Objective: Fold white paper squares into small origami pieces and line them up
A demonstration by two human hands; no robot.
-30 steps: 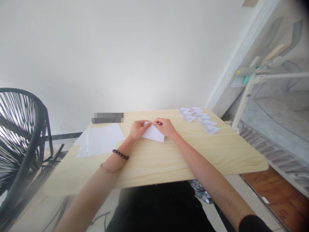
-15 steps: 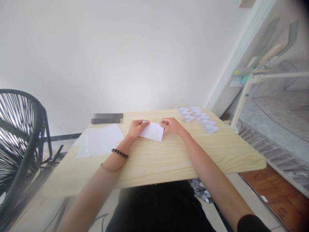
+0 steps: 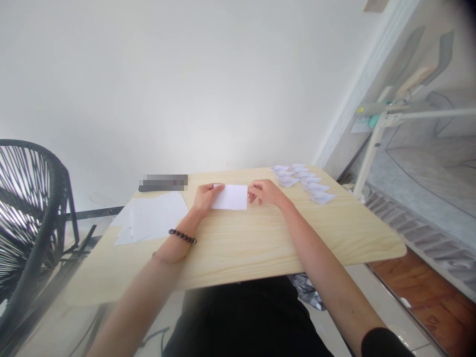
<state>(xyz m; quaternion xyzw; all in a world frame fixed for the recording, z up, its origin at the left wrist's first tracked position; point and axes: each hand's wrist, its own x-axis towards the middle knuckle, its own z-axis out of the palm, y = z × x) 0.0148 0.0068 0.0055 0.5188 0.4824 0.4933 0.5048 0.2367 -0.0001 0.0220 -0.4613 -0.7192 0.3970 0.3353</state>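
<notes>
My left hand grips a small rectangle of folded white paper by its left end, thumb on top. The paper is held over the middle of the table, its long side facing me. Just off the paper's right edge is my right hand, its fingers loosely curled and apart, with nothing seen in them. Beyond it, to the right, stand several small folded white paper pieces in two rows.
Loose white sheets lie on the left of the wooden table. Behind them, against the wall, is a dark, blurred-out object. A black woven chair stands at the left, a white metal frame at the right.
My right hand has let go of the paper's right edge and its fingers have loosened. The paper, still in my left hand, has turned from tilted to nearly level and shifted slightly left.
</notes>
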